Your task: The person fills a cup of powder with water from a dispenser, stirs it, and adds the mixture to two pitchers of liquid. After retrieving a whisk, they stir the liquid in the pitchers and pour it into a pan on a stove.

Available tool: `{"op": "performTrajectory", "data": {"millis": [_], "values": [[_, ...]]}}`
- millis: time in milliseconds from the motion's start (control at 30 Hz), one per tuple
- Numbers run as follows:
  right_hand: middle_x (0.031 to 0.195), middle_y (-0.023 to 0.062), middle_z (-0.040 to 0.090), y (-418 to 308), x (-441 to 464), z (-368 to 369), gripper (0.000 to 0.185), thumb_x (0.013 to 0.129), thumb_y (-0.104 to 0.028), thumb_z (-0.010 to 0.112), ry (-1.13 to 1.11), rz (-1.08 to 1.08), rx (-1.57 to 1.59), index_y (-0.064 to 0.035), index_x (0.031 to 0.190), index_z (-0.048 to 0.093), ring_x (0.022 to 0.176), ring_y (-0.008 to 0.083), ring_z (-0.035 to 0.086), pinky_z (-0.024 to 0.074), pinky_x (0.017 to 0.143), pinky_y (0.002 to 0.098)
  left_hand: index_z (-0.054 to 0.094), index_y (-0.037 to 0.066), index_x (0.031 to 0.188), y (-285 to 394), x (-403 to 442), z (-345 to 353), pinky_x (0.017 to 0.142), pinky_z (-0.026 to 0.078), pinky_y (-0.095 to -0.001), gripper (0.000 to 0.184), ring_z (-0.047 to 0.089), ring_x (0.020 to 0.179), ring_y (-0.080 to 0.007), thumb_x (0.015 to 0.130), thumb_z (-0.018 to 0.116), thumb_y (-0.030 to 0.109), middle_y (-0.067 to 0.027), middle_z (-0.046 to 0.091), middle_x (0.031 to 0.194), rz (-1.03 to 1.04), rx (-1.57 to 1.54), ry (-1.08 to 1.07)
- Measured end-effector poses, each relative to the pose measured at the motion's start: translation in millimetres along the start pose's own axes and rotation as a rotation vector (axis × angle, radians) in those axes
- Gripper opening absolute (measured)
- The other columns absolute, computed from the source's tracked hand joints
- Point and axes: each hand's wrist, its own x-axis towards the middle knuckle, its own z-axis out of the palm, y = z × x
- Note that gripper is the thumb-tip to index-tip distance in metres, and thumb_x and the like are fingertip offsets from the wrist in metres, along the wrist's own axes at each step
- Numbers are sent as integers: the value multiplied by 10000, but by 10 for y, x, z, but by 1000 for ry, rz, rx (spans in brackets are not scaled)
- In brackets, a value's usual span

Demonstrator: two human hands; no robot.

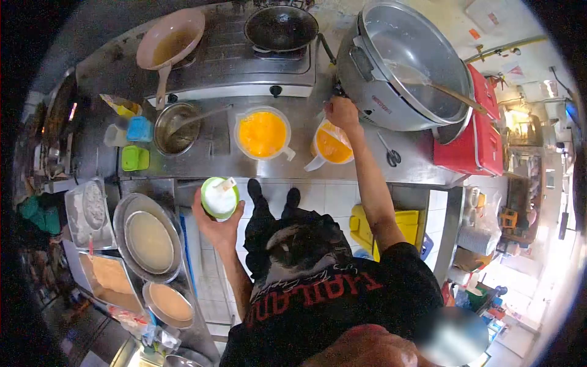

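Note:
In my left hand [219, 223] is a green-rimmed tub [220, 199] of white powder, with a small pale scoop or tag at its top. This tub is in front of the counter's edge. My right hand [342, 114] is closed at the far rim of a clear jug [331, 145] of orange-yellow liquid; what its fingers grip is too small to make out. Something pale and translucent shows in the jug's mouth below that hand. Left of it stands a second jug [263, 133] of similar liquid, its handle toward the lower right.
Behind are a stove [226, 67], a pink pan [171, 37], a black pan [281, 28] and a large pot [397, 92]. Scissors [391, 153] lie right of the jugs. A metal pot [176, 129] and green box [134, 158] stand left; flour trays are lower left.

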Motion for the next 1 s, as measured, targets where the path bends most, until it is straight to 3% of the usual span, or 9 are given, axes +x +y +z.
{"op": "performTrajectory", "data": {"millis": [100, 200, 300, 400, 500, 600, 700, 900, 1000], "values": [[752, 184, 685, 249, -130, -101, 132, 797, -146, 631, 195, -62, 125, -22, 787, 674, 726, 355, 693, 538, 662, 445, 439, -27, 1355, -17, 6, -21, 1025, 438, -381, 935, 542, 1167, -259, 544, 902, 15, -154, 537, 1265, 64, 137, -2], [715, 166, 680, 309, -401, -263, 78, 797, -63, 605, 357, 102, 441, -22, 796, 671, 648, 278, 690, 531, 633, 386, 445, -23, 1348, 14, 15, 30, 1028, 434, -380, 919, 542, 1165, -258, 549, 897, 7, -151, 538, 1259, 58, 102, 6], [712, 173, 680, 442, -670, -421, 127, 760, -40, 593, 322, 300, 437, -44, 843, 689, 663, 292, 687, 537, 654, 374, 445, -22, 1345, 16, 21, 76, 1030, 432, -380, 910, 537, 1169, -258, 554, 894, 6, -150, 526, 1271, 45, 31, -12], [725, 162, 688, 671, -893, -327, 181, 750, -34, 580, 446, 318, 437, -33, 874, 712, 633, 274, 668, 531, 652, 351, 443, -23, 1346, 38, 20, 127, 1030, 432, -382, 909, 534, 1173, -260, 557, 893, 6, -148, 511, 1283, 64, 24, -31], [738, 172, 688, 893, -1031, -203, 226, 743, -48, 592, 349, 389, 635, -42, 921, 732, 643, 286, 672, 532, 667, 358, 438, -22, 1353, 26, 21, 152, 1031, 434, -386, 915, 531, 1179, -263, 558, 892, 6, -145, 504, 1281, 54, 26, -55], [730, 95, 689, 840, -992, -186, 180, 820, -65, 620, 391, 227, 560, -2, 959, 716, 565, 202, 603, 511, 631, 306, 438, -16, 1358, 15, 21, 189, 1031, 438, -393, 920, 527, 1185, -266, 559, 892, 6, -142, 505, 1270, 59, 17, -73], [802, 183, 702, 849, -827, -179, 223, 731, -129, 679, 203, 175, 473, -58, 934, 738, 720, 330, 698, 535, 669, 386, 439, -9, 1363, 86, 5, 205, 1030, 442, -402, 928, 522, 1192, -267, 555, 894, 8, -142, 503, 1273, 81, 59, -94], [788, 184, 688, 762, -647, -137, 173, 720, -136, 698, 233, 132, 366, -62, 875, 727, 729, 367, 674, 534, 666, 435, 445, -3, 1361, 71, -36, 193, 1033, 440, -399, 934, 520, 1196, -267, 542, 894, 0, -143, 498, 1286, 67, 62, -85], [713, 150, 656, 575, -687, -371, 131, 774, -118, 757, 276, 55, 270, -12, 817, 694, 625, 263, 652, 514, 606, 346, 443, -5, 1361, -17, -43, 142, 1035, 436, -394, 930, 520, 1197, -265, 547, 892, 3, -146, 505, 1283, 76, 83, -86]]}}
